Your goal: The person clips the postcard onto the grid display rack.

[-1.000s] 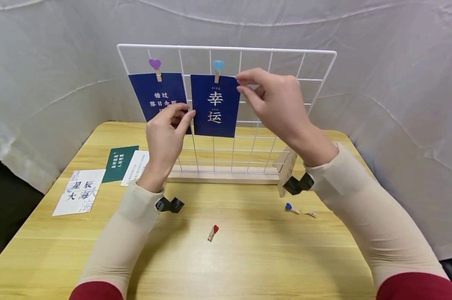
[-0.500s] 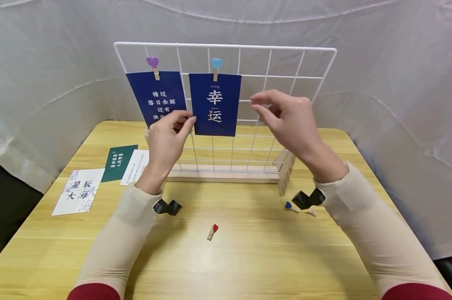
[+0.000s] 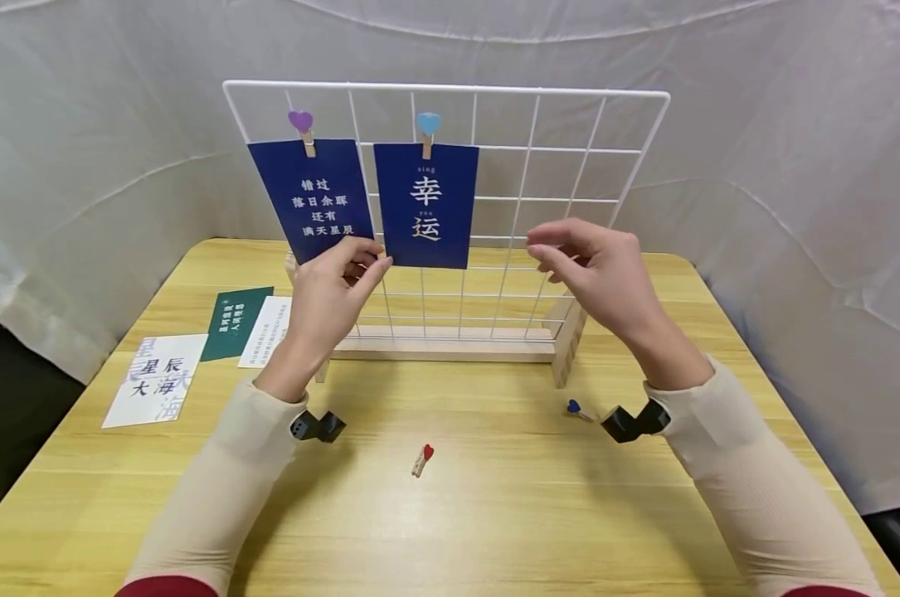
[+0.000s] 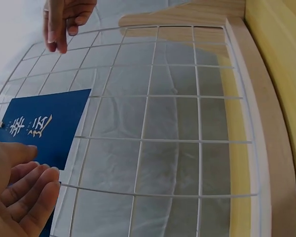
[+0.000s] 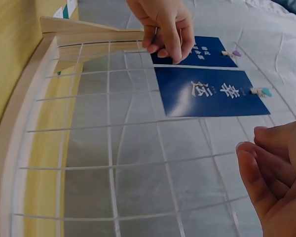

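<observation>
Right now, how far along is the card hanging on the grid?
Done: two blue cards hang on the wire grid, each under a heart peg. In hand: nothing. The left hand is at the cards' lower edges; contact is unclear. The right hand hovers empty before the grid. Left: three cards lie on the table, with a red peg and a blue peg loose.

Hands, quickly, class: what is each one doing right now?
Left hand: fingers at the lower corner of the blue card; a grip cannot be told.
Right hand: open, holding nothing.
</observation>
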The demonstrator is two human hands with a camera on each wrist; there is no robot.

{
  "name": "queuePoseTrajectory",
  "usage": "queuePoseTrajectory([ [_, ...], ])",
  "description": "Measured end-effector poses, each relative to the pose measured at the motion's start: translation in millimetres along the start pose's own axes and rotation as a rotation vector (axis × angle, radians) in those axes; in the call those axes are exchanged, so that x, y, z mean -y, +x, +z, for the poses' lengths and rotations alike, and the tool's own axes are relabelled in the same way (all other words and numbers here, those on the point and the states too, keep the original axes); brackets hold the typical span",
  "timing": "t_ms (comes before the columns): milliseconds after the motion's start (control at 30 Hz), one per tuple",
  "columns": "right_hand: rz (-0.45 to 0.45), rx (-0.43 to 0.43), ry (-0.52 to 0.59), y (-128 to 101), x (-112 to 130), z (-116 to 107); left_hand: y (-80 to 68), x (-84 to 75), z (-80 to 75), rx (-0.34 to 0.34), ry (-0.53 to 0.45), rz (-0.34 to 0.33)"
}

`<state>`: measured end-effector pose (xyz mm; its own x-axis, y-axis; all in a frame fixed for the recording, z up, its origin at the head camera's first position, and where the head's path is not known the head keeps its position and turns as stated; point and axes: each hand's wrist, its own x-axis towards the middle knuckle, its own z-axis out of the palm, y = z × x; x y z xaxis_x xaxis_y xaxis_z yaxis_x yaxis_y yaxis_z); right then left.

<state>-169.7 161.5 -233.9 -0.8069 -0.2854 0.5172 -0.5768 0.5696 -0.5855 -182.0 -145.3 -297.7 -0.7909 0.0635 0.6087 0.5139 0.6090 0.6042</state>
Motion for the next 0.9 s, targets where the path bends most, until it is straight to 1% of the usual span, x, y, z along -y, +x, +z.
queuePoseTrajectory([
  [67,0.03,0.021,0.014,-5.5,-5.8,0.1,-2.7,1.2,-1.3,0.032,0.004,0.004],
  [133,0.054,0.047,0.029,-11.1,-11.8,0.6,-6.2,2.4,-3.1,0.071,0.009,-0.006],
  [267,0.08,0.098,0.063,-22.1,-23.7,1.7,-13.6,7.7,-7.0,0.163,0.041,-0.059],
  [400,0.09,0.13,0.085,-32.3,-34.3,1.6,-19.9,19.1,-10.8,0.233,0.062,-0.106],
  [533,0.107,0.142,0.088,-40.8,-43.1,-0.1,-24.7,32.0,-14.1,0.277,0.066,-0.115],
  [733,0.178,0.182,0.037,-55.1,-52.8,-1.8,-33.3,47.7,-23.0,0.35,0.081,-0.13],
  [800,0.178,0.201,0.033,-59.6,-57.2,-1.4,-36.2,53.1,-27.1,0.365,0.082,-0.135],
  [900,0.161,0.229,0.038,-66.4,-66.2,-1.4,-39.6,61.9,-33.2,0.379,0.091,-0.124],
])
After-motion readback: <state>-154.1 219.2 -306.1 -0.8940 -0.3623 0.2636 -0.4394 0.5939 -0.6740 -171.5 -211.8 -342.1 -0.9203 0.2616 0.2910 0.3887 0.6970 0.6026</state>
